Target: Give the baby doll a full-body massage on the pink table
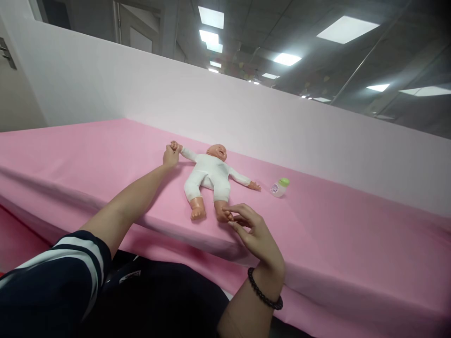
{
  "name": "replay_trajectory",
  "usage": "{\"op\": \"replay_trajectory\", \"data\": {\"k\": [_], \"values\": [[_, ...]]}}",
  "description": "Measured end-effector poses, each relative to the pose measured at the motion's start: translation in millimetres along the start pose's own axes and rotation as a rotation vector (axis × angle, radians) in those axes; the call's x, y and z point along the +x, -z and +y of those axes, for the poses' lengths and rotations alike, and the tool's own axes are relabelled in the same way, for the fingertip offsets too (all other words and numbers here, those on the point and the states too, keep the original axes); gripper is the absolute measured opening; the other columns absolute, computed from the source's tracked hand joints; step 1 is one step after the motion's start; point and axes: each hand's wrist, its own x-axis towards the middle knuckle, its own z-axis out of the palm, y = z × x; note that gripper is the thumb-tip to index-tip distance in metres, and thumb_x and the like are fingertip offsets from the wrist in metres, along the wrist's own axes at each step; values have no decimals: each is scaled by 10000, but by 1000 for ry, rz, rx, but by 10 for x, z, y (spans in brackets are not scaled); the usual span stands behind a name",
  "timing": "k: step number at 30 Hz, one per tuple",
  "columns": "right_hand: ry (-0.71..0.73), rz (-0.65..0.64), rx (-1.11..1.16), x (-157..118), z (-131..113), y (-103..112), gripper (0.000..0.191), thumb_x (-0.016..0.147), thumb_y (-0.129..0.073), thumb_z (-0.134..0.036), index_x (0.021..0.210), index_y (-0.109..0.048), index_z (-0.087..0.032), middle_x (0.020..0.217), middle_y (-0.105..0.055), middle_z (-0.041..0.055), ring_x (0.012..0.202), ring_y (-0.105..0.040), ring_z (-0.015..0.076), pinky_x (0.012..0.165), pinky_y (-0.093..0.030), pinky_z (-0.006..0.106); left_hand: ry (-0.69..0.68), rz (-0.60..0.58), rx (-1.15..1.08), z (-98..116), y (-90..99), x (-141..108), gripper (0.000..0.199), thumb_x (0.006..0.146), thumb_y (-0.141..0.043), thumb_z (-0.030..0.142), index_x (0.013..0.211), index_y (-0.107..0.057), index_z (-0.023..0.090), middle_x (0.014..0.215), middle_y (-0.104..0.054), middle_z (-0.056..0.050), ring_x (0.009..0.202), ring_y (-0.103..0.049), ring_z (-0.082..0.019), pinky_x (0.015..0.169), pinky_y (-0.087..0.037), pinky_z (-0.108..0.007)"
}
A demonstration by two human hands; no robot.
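A baby doll with a white cloth body lies on its back on the pink-covered table, arms spread and bare feet toward me. Over at the doll's outstretched hand on the left, my left hand has its fingers closed round that small hand. My right hand, with a dark beaded bracelet on the wrist, is at the doll's foot on the right. Its index finger lies over the foot and the thumb rests by the toes, a loose pinch. The doll's other foot is untouched.
A small clear bottle with a green cap lies tilted near the doll's right-side hand. Behind the table runs a low white wall with glass above it. The table's front edge is close to my body.
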Motion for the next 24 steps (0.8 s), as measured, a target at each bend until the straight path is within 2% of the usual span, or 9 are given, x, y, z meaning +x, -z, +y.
{"op": "replay_trajectory", "data": {"k": [3,6,8,11,14,16,19,21,24], "values": [[-72,-76,17,-63,85,15,202,969,-617,-299,1134,-725,-253,1092,-656,66,1011,-687,221,908,-592,412,199,-20,113,-100,86,103,399,1037,-471,505,1212,-593,167,1261,-690,-220,1254,-624,-384,998,-470,-472],[-97,-84,17,-66,108,-2,212,953,-631,-323,1128,-725,-247,1102,-651,73,1017,-684,234,900,-575,426,328,-53,218,-135,151,163,396,944,-610,502,1126,-665,155,1283,-673,-258,1358,-521,-465,1065,-410,-558],[-97,-93,19,-67,93,-16,236,955,-633,-344,1148,-729,-248,1123,-653,82,1039,-679,242,893,-569,425,362,-68,262,-130,170,174,409,911,-658,491,1134,-680,150,1347,-639,-262,1394,-477,-466,1099,-381,-572],[-133,-109,61,-91,83,5,281,979,-642,-421,1184,-735,-254,1184,-678,94,1090,-680,251,938,-564,426,376,-74,294,-111,167,143,474,949,-638,504,1241,-656,131,1457,-570,-234,1440,-435,-412,1158,-347,-566],[-223,-38,133,-69,147,139,389,969,-671,-543,1210,-726,-243,1147,-723,98,1039,-703,247,919,-575,408,377,-61,294,-76,142,59,533,1010,-580,492,1381,-576,108,1521,-517,-207,1466,-417,-376,1196,-335,-581],[-255,92,166,53,225,289,448,943,-691,-596,1186,-721,-220,1099,-731,98,985,-703,233,843,-589,362,339,-49,275,-15,119,-19,587,1026,-568,452,1482,-488,91,1590,-446,-221,1505,-375,-384,1219,-322,-596],[-331,290,214,458,347,509,358,1010,-618,-536,1091,-696,-196,1178,-700,94,961,-685,180,798,-582,286,163,-71,227,196,56,-153,697,1017,-588,368,1615,-335,115,1736,-219,-201,1614,-178,-380,1297,-222,-571],[-544,199,173,826,424,589,253,1091,-495,-373,1098,-670,-191,1255,-677,88,984,-679,142,827,-573,254,-6,-128,188,418,-31,-238,742,1019,-577,344,1662,-262,149,1775,-122,-146,1644,-69,-345,1333,-154,-531],[-747,10,159,1355,543,583,106,981,-686,-209,966,-692,-104,1022,-713,128,804,-671,166,726,-578,300,-210,-255,147,793,-254,-333,777,1024,-553,415,1688,-213,197,1783,-106,-103,1649,-62,-334,1336,-157,-548]]}}
